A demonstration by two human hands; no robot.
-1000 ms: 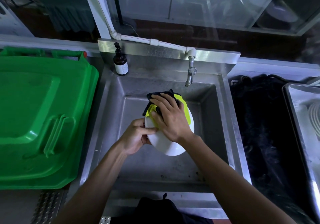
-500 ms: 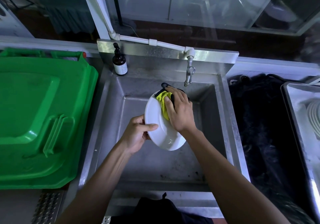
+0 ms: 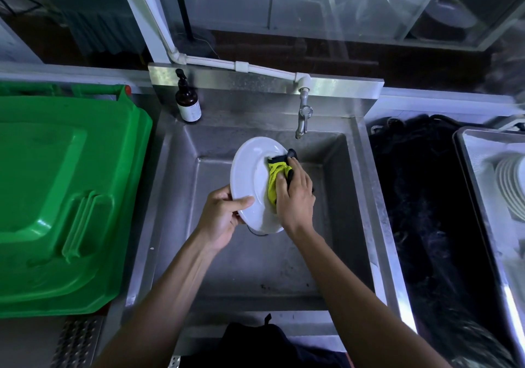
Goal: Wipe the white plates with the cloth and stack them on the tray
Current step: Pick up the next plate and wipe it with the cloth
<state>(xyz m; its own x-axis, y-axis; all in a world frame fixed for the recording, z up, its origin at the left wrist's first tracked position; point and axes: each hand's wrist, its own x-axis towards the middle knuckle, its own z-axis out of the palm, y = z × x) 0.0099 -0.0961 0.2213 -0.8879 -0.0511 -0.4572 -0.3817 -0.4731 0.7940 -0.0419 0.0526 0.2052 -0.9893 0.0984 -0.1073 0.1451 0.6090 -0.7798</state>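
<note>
Over the steel sink (image 3: 352, 197) I hold a white plate (image 3: 251, 174), tilted with its face towards me. My left hand (image 3: 220, 217) grips its lower left rim, thumb lying on the face. My right hand (image 3: 295, 197) holds a yellow and black cloth (image 3: 275, 177) and presses it against the right half of the plate. A metal tray (image 3: 474, 174) stands at the far right with a stack of white plates (image 3: 511, 188) on it, partly cut off by the frame edge.
A green bin lid (image 3: 62, 191) fills the left side. A brown pump bottle (image 3: 187, 101) stands on the sink's back left corner, and a tap (image 3: 302, 114) hangs over the back of the basin. A black mat (image 3: 426, 211) lies between sink and tray.
My right hand has slid the cloth from the plate's top edge down its right side. More of the plate's face shows now. My left hand keeps its grip.
</note>
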